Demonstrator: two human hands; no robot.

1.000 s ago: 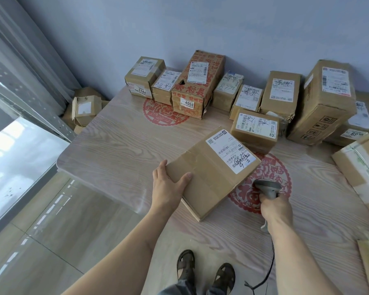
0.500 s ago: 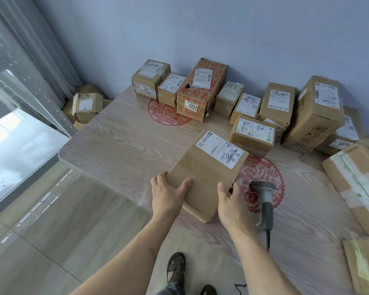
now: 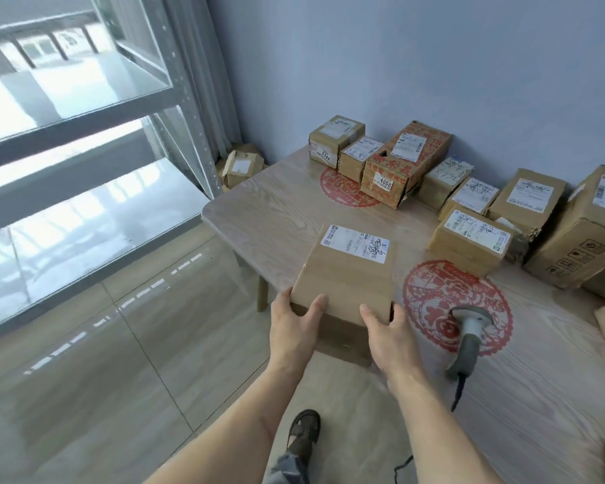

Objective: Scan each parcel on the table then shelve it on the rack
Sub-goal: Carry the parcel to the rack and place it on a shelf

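Both hands hold one cardboard parcel (image 3: 346, 274) at the table's near-left corner. The left hand (image 3: 290, 330) grasps its near-left corner, thumb on top and fingers wrapped around the side; the right hand (image 3: 385, 337) grasps the near-right corner the same way. The parcel's long axis runs from 6 o'clock to 12 o'clock, tipped slightly toward 1 o'clock, and its near end juts past the edge of the wooden table (image 3: 266, 218). A white shipping label (image 3: 358, 243) lies across its far end, with a barcode and black handwritten characters; the print is too small to read.

At 3 o'clock from the parcel, a grey barcode scanner (image 3: 468, 338) lies on a red paper-cut decal (image 3: 458, 305), untouched, its cord trailing toward 6 o'clock.

Along the wall from 12 to 2 o'clock sit more boxes. A small box (image 3: 334, 139) carries a sticker reading "5144". A red-printed carton (image 3: 404, 164) bears a tag reading "4068". A nearer box (image 3: 468, 244) has a label with handwriting that cannot be read.

At 10 o'clock stands the grey metal rack (image 3: 84, 120).
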